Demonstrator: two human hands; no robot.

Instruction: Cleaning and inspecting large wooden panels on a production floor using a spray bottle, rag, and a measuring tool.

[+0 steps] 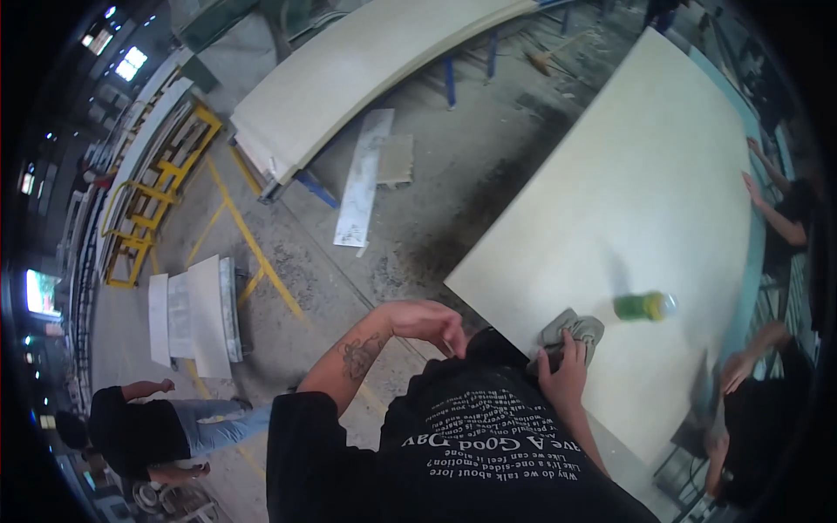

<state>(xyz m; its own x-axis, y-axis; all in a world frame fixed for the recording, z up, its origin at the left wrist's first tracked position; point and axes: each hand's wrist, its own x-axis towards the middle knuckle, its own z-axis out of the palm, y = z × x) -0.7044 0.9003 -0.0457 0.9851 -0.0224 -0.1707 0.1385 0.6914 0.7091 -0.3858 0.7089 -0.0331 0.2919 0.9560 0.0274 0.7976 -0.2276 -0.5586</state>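
My right hand (565,370) grips a crumpled grey cloth (571,329) on the near corner of a large pale panel (610,192). Part of the cloth is hidden under the fingers. My left hand (432,324) hangs bent at the wrist beside the lower part of my black shirt (392,436), off the panel. Its fingers curl inward, and whatever they might hold is hidden. On the panel, just right of the cloth, is a bottle (643,306) with green contents and a yellowish band.
People's hands (752,187) touch the panel's far right edge; another person (737,392) stands nearer. Behind, pale sheets (349,87) lie on a blue-legged stand. Offcut strips (362,179) lie on the floor. Left are a yellow rack (144,209) and a walking person (148,427).
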